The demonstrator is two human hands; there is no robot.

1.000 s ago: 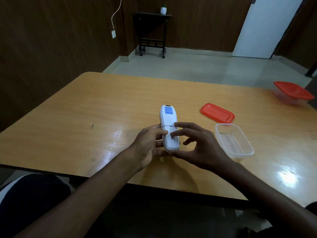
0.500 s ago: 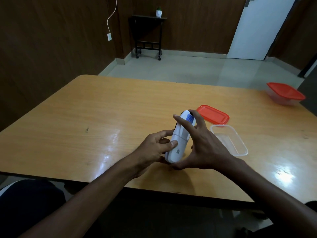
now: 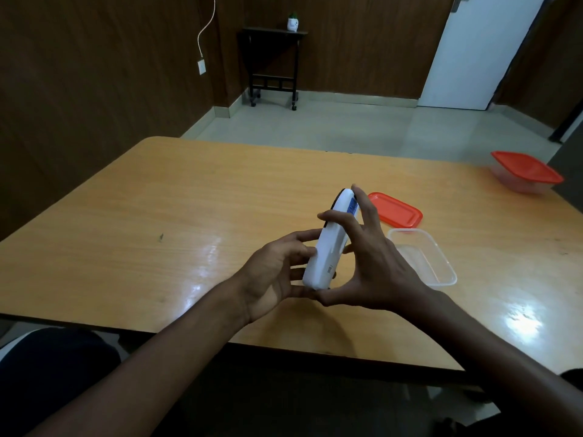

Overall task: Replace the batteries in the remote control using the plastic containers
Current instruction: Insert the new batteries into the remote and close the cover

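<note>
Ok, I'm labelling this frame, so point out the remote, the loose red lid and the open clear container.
remote (image 3: 326,250), head view, on its white back, mid-body.
loose red lid (image 3: 396,210), head view, on its flat top.
open clear container (image 3: 441,258), head view, on its right rim.

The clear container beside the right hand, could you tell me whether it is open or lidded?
Open. The clear container has no lid on it, and a red lid lies flat on the table just behind it.
</note>
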